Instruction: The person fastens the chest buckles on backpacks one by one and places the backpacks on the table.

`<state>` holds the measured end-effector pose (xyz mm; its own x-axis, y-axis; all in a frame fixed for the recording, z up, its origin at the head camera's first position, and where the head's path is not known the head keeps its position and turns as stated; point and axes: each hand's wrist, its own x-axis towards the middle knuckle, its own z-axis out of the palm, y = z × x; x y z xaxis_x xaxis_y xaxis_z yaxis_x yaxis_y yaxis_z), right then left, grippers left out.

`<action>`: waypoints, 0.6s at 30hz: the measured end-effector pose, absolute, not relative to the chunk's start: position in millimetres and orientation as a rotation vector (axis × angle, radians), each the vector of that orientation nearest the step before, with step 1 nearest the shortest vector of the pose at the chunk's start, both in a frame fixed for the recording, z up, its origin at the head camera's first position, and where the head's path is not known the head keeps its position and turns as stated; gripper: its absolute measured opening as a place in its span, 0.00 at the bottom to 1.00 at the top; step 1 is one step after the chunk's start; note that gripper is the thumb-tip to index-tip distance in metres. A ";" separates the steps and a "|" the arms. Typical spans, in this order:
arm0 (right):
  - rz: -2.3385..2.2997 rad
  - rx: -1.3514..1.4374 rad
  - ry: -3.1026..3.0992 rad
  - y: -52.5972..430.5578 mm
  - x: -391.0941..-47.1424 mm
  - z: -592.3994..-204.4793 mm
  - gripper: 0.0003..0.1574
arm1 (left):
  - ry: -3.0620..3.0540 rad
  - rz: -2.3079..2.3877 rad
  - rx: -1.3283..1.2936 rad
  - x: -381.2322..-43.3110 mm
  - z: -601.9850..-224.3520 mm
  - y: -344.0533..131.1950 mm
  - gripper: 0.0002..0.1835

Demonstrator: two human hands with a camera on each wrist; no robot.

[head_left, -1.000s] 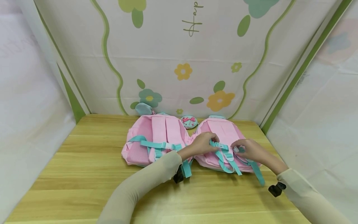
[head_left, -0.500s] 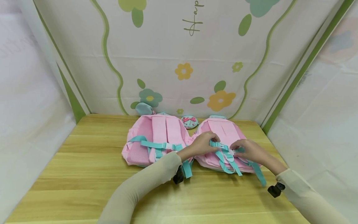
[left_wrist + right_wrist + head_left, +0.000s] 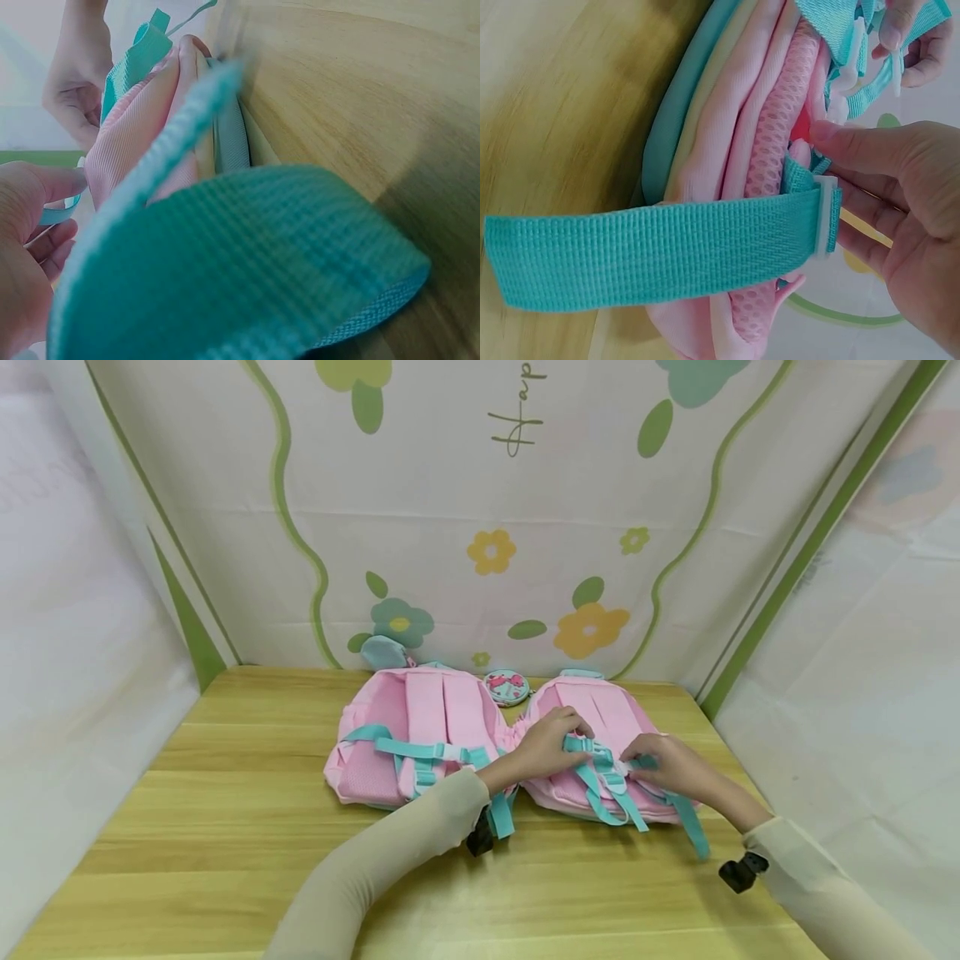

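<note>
Two pink backpacks lie side by side on the table, straps up. Over the right backpack (image 3: 600, 706), my left hand (image 3: 546, 745) pinches a teal chest strap (image 3: 577, 745) near its buckle half. My right hand (image 3: 670, 765) holds the other buckle half (image 3: 840, 105), a white one, between thumb and fingers. In the head view the two halves are close together, the right one slightly lower. A teal webbing end (image 3: 652, 255) with a white slider hangs in front of the right wrist camera. The left backpack (image 3: 426, 710) has its chest strap (image 3: 408, 747) fastened across it.
A round printed pouch (image 3: 506, 687) lies between the backpacks at the back, and a grey-blue pouch (image 3: 384, 652) leans behind the left one. Floral cloth (image 3: 487, 468) hangs behind the wooden table (image 3: 247, 827). Loose teal strap (image 3: 247, 255) fills the left wrist view's foreground.
My right hand has shifted slightly left, bringing the white buckle half nearer the left hand's strap. The half at my left hand has tilted a little. The backpacks stay in place.
</note>
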<state>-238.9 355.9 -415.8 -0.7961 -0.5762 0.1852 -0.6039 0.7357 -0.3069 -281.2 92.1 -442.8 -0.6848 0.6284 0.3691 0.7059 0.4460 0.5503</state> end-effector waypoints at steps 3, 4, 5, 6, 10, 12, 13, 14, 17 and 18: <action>0.561 0.959 -2.830 357.3 -238.3 -415.1 0.14 | -2.559 -1.041 -1.187 -280.3 -441.6 92.1 0.13; 0.565 0.954 -2.829 357.9 -238.1 -414.3 0.14 | -2.551 -1.034 -1.185 -280.0 -441.1 92.0 0.13; 0.563 0.955 -2.826 358.2 -238.0 -413.4 0.14 | -2.546 -1.031 -1.183 -279.7 -440.6 91.9 0.13; 0.561 0.955 -2.823 359.0 -238.2 -412.7 0.14 | -2.541 -1.030 -1.181 -279.4 -440.1 91.9 0.13; 0.545 0.972 -2.809 359.9 -239.2 -408.5 0.14 | -2.540 -1.030 -1.173 -278.1 -438.9 92.5 0.14; 0.537 0.995 -2.788 360.1 -240.4 -405.7 0.14 | -2.543 -1.043 -1.162 -277.7 -439.3 93.0 0.14; 0.538 1.007 -2.772 359.8 -240.9 -404.0 0.14 | -2.544 -1.052 -1.156 -277.3 -439.4 93.3 0.14; 0.546 1.022 -2.754 359.5 -241.6 -401.9 0.13 | -2.541 -1.067 -1.150 -277.0 -439.6 93.6 0.14; 0.583 1.044 -2.702 358.8 -243.6 -394.2 0.14 | -2.526 -1.113 -1.138 -276.8 -440.5 94.7 0.14; 0.601 1.050 -2.681 358.4 -244.2 -391.6 0.14 | -2.522 -1.125 -1.135 -276.5 -440.7 95.2 0.14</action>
<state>-244.2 358.4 -391.6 -0.7278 -0.6037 0.3254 -0.6849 0.6649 -0.2981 -276.5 95.2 -440.7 -0.7006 0.5800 0.4157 0.6968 0.4305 0.5737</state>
